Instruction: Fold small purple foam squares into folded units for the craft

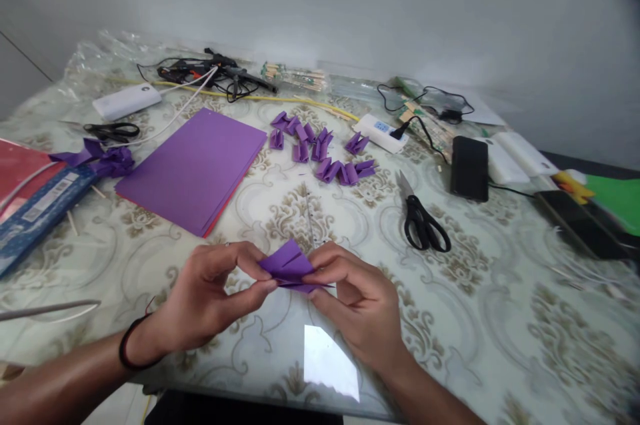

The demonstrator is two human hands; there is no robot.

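Left hand [215,298] and right hand [357,302] pinch one folded purple paper [286,265] between thumbs and fingers. Behind, a clear packet [325,84] contains thin sticks [295,76]. Both hands point inward, thumbs below.

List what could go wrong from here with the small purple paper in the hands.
The small purple paper is pinched between the left hand and the right hand; an uneven pull might tear it or skew its folds.
The folded pieces sit loose beyond the hands, so a careless reach could scatter them.
The scissors lie to the right, where a sweeping right arm might knock them.
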